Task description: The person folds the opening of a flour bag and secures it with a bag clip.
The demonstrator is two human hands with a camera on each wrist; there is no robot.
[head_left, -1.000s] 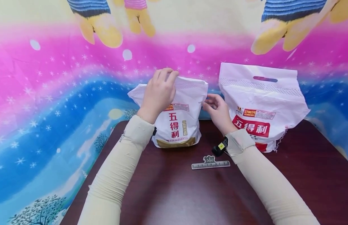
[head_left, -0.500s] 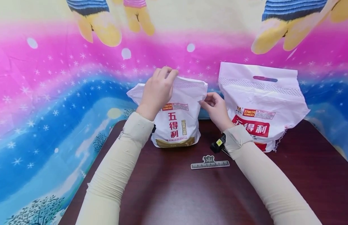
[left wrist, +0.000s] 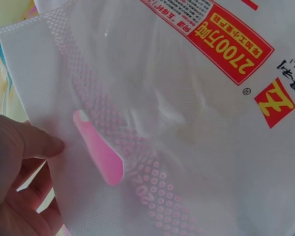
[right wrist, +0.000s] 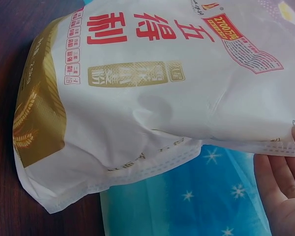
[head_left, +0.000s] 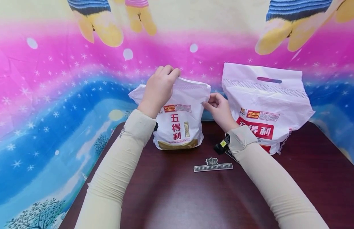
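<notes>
A white flour bag (head_left: 181, 95) with red and gold print stands on the table, its top edge flat and raised. My left hand (head_left: 159, 90) pinches that top edge; in the left wrist view the thumb (left wrist: 44, 145) lies on the near face beside the handle slot. At the bag's right side edge, my right hand (head_left: 219, 109) pinches the seam between thumb and fingers, as the right wrist view also shows with its fingers (right wrist: 278, 179) behind the edge. In front of the bag lies a flat bag clip (head_left: 213, 165) with a piano-key pattern.
A second white flour bag (head_left: 265, 103) stands upright to the right, close to my right hand. Another piano-key clip (head_left: 230, 156) is mostly hidden beneath my right wrist. A printed cloth (head_left: 79, 73) hangs behind the dark wooden table (head_left: 177, 197).
My right hand has moved slightly left and up onto the bag's side edge. My left hand has shifted slightly up and left, uncovering more of the red label. The clips stay put.
</notes>
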